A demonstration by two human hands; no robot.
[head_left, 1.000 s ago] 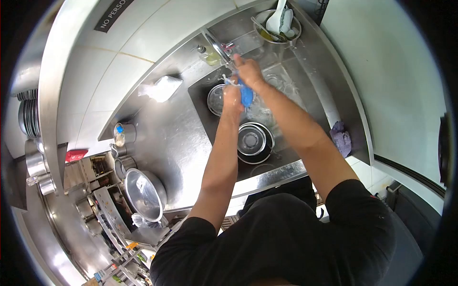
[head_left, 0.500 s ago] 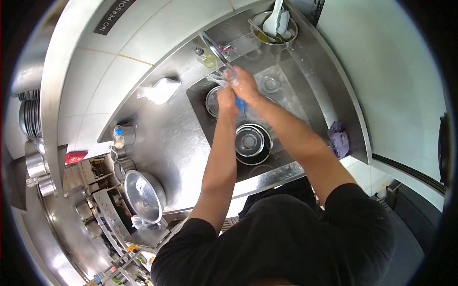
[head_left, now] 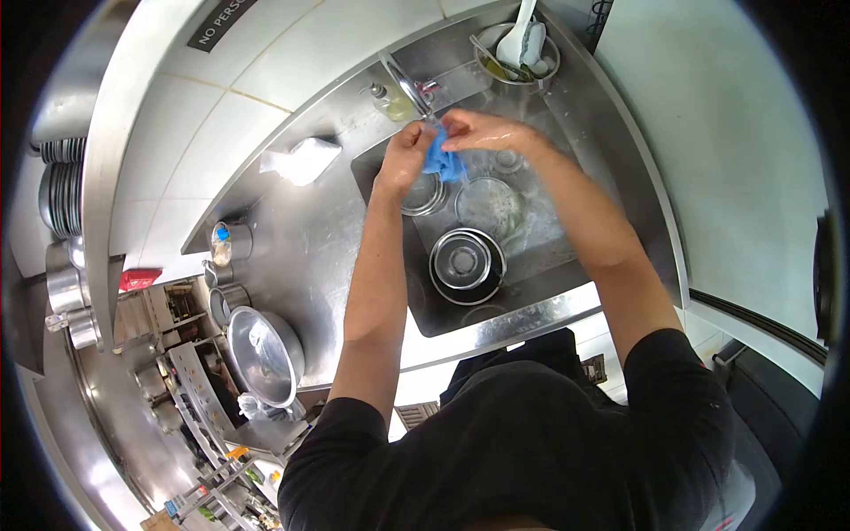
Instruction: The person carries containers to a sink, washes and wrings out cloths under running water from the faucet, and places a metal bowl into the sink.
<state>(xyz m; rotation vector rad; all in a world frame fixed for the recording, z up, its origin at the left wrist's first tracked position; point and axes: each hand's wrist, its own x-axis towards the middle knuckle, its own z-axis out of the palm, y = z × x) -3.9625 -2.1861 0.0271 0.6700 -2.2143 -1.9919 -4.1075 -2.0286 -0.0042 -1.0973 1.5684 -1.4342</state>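
Note:
Under the curved metal faucet (head_left: pixel 405 84), a wet blue cloth (head_left: pixel 445 161) hangs between my two hands. My left hand (head_left: pixel 407 152) is closed on the cloth's upper left side. On the other side, my right hand (head_left: pixel 474 131) pinches its upper right edge with thumb and fingers. Beneath them in the sink lie a round glass-like lid (head_left: pixel 489 209) and a round metal dish (head_left: pixel 425 196), partly hidden by the cloth. Nearer me, a steel bowl (head_left: pixel 462 259) sits inside a dark round pan.
A soap bottle (head_left: pixel 390 102) stands beside the faucet. Behind the sink's right side is a pot (head_left: pixel 549 60) holding utensils. On the left counter are a white bag (head_left: pixel 305 162), metal containers and a large steel bowl (head_left: pixel 266 358).
My hands have moved apart, and the blue cloth now hangs spread between them. The purple cloth at the right is hidden behind my right arm. The lid in the sink is more visible.

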